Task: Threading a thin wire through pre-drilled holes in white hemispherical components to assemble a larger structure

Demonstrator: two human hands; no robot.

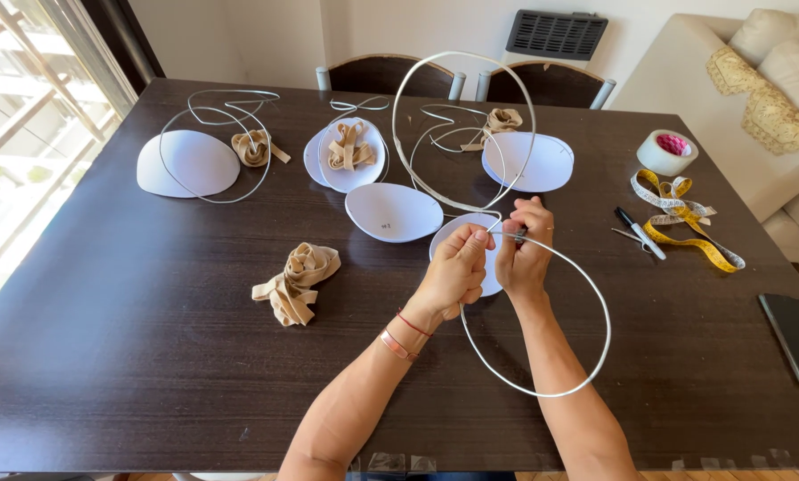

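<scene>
- Far left of the dark wooden table [132, 356] there's a white foam cup [186, 162] with a thin wire outline [226, 111] draped over it, and a little beige elastic bundle [255, 147] right beside it.
- Closer to the near edge, a bigger loose wad of beige elastic [297, 281] lies on its own, well apart from the hands.
- Middle back: another white cup with elastic strips inside [348, 153], then an empty cup [392, 212] just in front of it.
- Left hand [453, 276] is curled tight, thumb and fingertips pinching the white wire [595, 294] where its two loops meet.
- Right hand [522, 249] is closed too, gripping the same spot along with some small dark tool; can't really tell what it is.
- The wire runs up into a tall loop above the hands and down into a wide loop near the forearms, above a cup partly hidden under the hands [457, 233].
- Right side: tape roll [667, 152], yellow measuring tape [684, 218], a pen [640, 233], and a dark phone [795, 337] by the edge.
</scene>
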